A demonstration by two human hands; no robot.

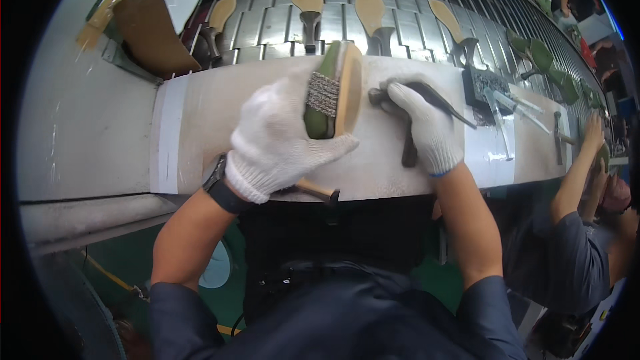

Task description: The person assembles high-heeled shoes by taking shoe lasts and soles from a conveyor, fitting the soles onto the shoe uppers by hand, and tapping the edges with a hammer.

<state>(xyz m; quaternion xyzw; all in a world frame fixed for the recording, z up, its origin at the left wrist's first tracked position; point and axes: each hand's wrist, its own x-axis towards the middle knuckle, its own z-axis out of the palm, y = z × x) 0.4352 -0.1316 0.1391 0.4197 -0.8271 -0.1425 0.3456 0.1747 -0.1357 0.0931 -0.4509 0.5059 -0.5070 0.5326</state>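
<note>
The green shoe (331, 93) is held on its side over the pale desk (200, 120), sole edge turned to the right, with the left hand (280, 137) wrapped around its glittery strap side; that grip is closed firmly on the shoe. The right hand (427, 127) is closed on a dark pincer tool (427, 97), its tip just beside the sole. For this step to go well, the shoe should be kept steady against the desk and the tool worked close along the sole edge (short pulls seem safer than long ones). Both gloved wrists are bent inward, forearms rising from below. A hammer handle (319, 191) pokes out under the left wrist.
</note>
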